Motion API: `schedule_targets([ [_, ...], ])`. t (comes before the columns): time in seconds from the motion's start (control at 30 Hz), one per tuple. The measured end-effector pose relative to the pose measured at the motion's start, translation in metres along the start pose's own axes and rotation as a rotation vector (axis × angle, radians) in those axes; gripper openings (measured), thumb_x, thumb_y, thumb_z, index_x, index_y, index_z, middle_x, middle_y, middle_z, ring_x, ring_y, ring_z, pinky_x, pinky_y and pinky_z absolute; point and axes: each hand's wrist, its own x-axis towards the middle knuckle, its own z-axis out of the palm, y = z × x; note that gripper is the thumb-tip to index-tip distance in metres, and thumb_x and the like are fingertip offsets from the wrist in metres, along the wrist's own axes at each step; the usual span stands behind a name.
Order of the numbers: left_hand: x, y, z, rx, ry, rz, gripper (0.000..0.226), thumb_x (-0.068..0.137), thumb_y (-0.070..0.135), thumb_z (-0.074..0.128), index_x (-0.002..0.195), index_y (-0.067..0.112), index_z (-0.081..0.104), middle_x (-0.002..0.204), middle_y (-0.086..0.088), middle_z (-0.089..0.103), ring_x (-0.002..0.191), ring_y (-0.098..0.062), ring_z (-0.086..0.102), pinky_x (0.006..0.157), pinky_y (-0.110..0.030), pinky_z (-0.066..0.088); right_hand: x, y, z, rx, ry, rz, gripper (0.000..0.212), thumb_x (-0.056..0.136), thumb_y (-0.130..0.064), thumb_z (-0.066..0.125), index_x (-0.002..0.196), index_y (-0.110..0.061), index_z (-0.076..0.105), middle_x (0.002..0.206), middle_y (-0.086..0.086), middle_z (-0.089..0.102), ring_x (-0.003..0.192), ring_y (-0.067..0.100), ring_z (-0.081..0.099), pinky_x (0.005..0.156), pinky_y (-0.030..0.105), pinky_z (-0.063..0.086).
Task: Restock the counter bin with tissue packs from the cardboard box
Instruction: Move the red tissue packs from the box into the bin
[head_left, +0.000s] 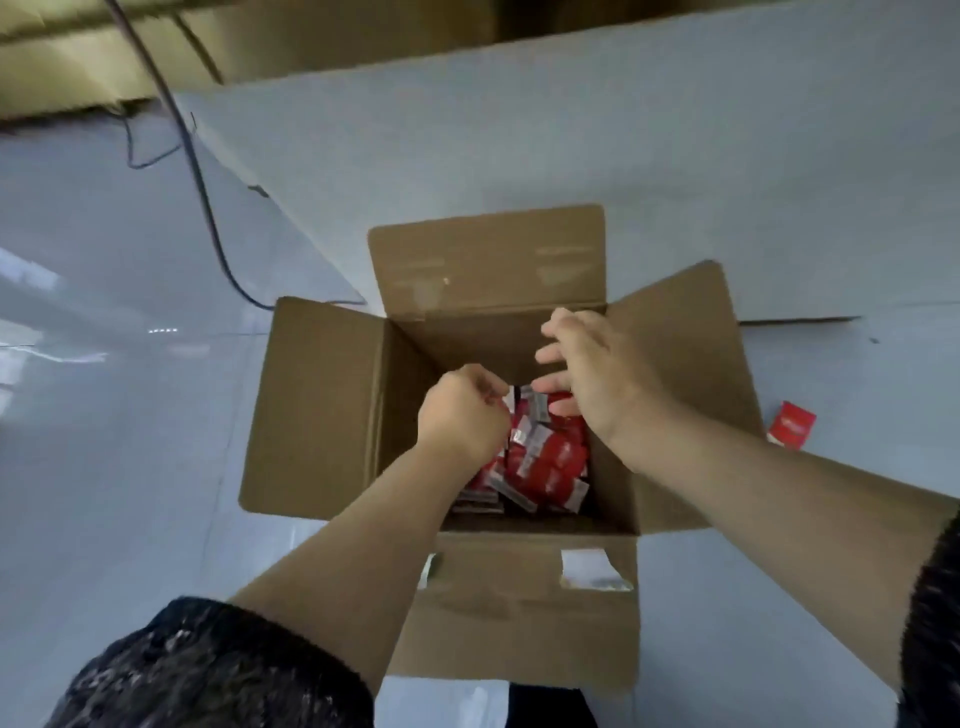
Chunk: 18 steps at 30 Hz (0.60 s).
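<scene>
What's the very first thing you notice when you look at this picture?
The big open cardboard box sits in the middle of the floor, flaps spread wide, with a heap of bright red tissue packs inside. The left hand and right hand both reach into it from above. One stray red pack lies on the floor just right of the box.

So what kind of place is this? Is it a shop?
Probably a shop or its stockroom, though I can't be sure. An open cardboard box of red tissue packs sits on a shiny floor beside a plain white panel, with more cardboard behind.
</scene>
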Motion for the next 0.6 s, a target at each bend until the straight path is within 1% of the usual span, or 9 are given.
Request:
schedule_targets([
  [0.07,0.028,-0.018,0.028,-0.020,-0.071,-0.079,0.018,0.086,0.015,0.053,0.096,0.019,0.068,0.099,0.001,0.068,0.096,-0.019,0.062,0.083,-0.029,0.051,0.020,0.025,0.007,0.012,-0.009,0.069,0.036,0.089,-0.054,0.030,0.088,-0.027,0.055,0.095,-0.002,0.064,0.084,0.018,0.067,0.086,0.050,0.052],
  [0.13,0.052,-0.035,0.054,-0.053,-0.158,-0.174,0.011,0.088,0.017,0.053,0.087,0.019,0.065,0.091,-0.002,0.066,0.097,-0.024,0.063,0.078,-0.027,0.048,0.039,0.046,0.013,0.033,-0.012,0.141,0.040,0.088,-0.055,0.030,0.092,-0.025,0.056,0.097,-0.001,0.063,0.093,0.022,0.064,0.091,0.050,0.049],
  [0.2,0.073,-0.048,0.076,-0.111,-0.258,-0.273,0.014,0.091,0.018,0.053,0.086,0.012,0.065,0.088,-0.008,0.067,0.098,-0.030,0.064,0.079,-0.029,0.049,0.056,0.062,0.019,0.050,-0.009,0.197,0.037,0.090,-0.055,0.029,0.092,-0.028,0.055,0.096,-0.001,0.061,0.098,0.024,0.061,0.094,0.049,0.047],
  [0.3,0.095,-0.067,0.102,-0.137,-0.434,-0.380,0.018,0.093,0.023,0.055,0.104,0.011,0.064,0.110,-0.015,0.067,0.101,-0.030,0.064,0.083,-0.034,0.052,0.078,0.080,0.030,0.050,0.008,0.253,0.038,0.093,-0.053,0.030,0.101,-0.027,0.057,0.095,-0.003,0.058,0.100,0.022,0.059,0.097,0.047,0.045],
  [0.37,0.106,-0.080,0.116,-0.097,-0.555,-0.426,0.029,0.095,0.024,0.052,0.119,0.007,0.057,0.122,-0.014,0.062,0.110,-0.031,0.060,0.088,-0.037,0.051,0.089,0.089,0.035,0.054,0.023,0.276,0.040,0.095,-0.051,0.030,0.105,-0.024,0.058,0.095,-0.002,0.055,0.102,0.023,0.057,0.098,0.048,0.043],
  [0.4,0.110,-0.085,0.122,-0.064,-0.604,-0.445,0.033,0.097,0.022,0.049,0.125,0.006,0.053,0.127,-0.014,0.059,0.114,-0.031,0.058,0.092,-0.038,0.050,0.093,0.092,0.037,0.057,0.029,0.278,0.039,0.097,-0.047,0.029,0.102,-0.021,0.058,0.095,0.002,0.057,0.102,0.026,0.058,0.097,0.049,0.044],
  [0.47,0.115,-0.092,0.131,-0.010,-0.675,-0.465,0.037,0.099,0.022,0.045,0.132,0.006,0.048,0.133,-0.013,0.055,0.120,-0.030,0.054,0.090,-0.035,0.047,0.101,0.097,0.039,0.050,0.017,0.254,0.045,0.101,-0.036,0.026,0.111,-0.005,0.056,0.109,0.021,0.058,0.107,0.040,0.055,0.097,0.055,0.042],
  [0.53,0.119,-0.100,0.137,-0.020,-0.716,-0.477,0.036,0.100,0.024,0.043,0.134,0.012,0.045,0.128,-0.008,0.055,0.117,-0.026,0.052,0.077,-0.031,0.043,0.107,0.102,0.041,0.134,0.014,0.332,0.046,0.102,-0.024,0.022,0.123,0.009,0.046,0.123,0.033,0.050,0.115,0.048,0.047,0.099,0.058,0.038],
  [0.6,0.122,-0.109,0.141,-0.030,-0.711,-0.481,0.027,0.100,0.027,0.045,0.127,0.022,0.046,0.103,0.002,0.055,0.096,-0.017,0.052,0.067,-0.029,0.039,0.109,0.106,0.044,0.165,0.026,0.350,0.041,0.102,-0.020,0.022,0.123,0.006,0.046,0.125,0.031,0.048,0.117,0.047,0.047,0.100,0.056,0.038],
])
